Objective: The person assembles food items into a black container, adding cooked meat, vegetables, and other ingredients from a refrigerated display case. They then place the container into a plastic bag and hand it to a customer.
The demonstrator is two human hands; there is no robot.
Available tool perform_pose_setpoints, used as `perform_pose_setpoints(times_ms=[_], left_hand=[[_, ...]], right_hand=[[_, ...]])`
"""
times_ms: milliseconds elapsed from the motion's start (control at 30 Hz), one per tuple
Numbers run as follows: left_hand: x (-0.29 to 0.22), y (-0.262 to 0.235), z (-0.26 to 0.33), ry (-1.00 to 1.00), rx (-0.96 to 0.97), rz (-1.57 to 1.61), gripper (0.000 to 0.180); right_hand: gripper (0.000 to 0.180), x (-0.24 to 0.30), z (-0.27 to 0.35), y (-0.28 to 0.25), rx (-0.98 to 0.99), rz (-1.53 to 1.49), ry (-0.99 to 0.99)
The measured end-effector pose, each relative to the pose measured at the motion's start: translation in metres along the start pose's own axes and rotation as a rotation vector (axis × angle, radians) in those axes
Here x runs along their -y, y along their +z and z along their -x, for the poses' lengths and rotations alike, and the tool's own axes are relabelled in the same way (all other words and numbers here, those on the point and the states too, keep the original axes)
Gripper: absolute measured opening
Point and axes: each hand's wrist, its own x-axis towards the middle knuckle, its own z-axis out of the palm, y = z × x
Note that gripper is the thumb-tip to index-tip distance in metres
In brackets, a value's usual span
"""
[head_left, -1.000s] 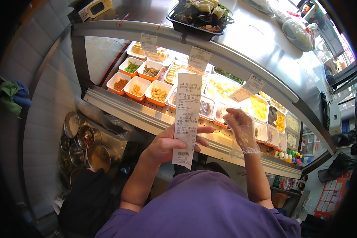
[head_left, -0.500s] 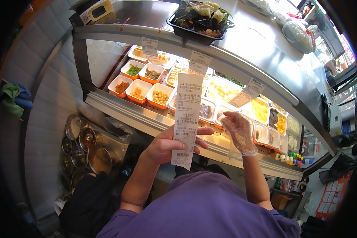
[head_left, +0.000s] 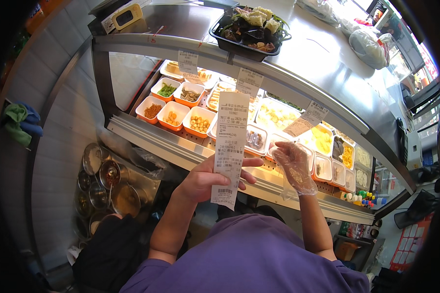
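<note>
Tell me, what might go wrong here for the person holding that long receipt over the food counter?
The long receipt, pinched only near its lower end by the bare left hand, could droop or slip into the open orange food tubs. The gloved right hand hovers over the containers; brushing the paper might dirty its thin glove.

Single head view (wide fisheye, edges bent), looking steeply down from above the person's chest, close over the hands, facing the food display case (head_left: pixel 278 83) ahead

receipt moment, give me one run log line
left hand: holds receipt upright | right hand: clear glove, open, above food trays | black bowl: on counter top
</note>
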Motion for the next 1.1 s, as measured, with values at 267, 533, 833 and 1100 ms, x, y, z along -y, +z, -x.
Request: perform_pose_setpoints(times_ms=[267, 533, 833, 1100], left_hand=[[-0.003, -0.002, 0.001, -0.001, -0.011, -0.003, 0.073], [-0.007, -0.002, 0.001, -0.001, -0.014, -0.017, 0.072], [-0.009, -0.004, 0.000, 0.002, 0.002, -0.033, 0.071], [-0.010, -0.006, 0.000, 0.010, 0.000, -0.039, 0.072]], right_hand=[[0.027, 0.010, 0.000, 0.003, 0.030, 0.003, 0.018], [0.028, 0.013, -0.001, 0.003, 0.028, 0.058, 0.020], [0.029, 0.009, -0.002, 0.002, 0.011, 0.038, 0.002], [0.029, 0.009, -0.001, 0.004, -0.016, 0.061, -0.020]])
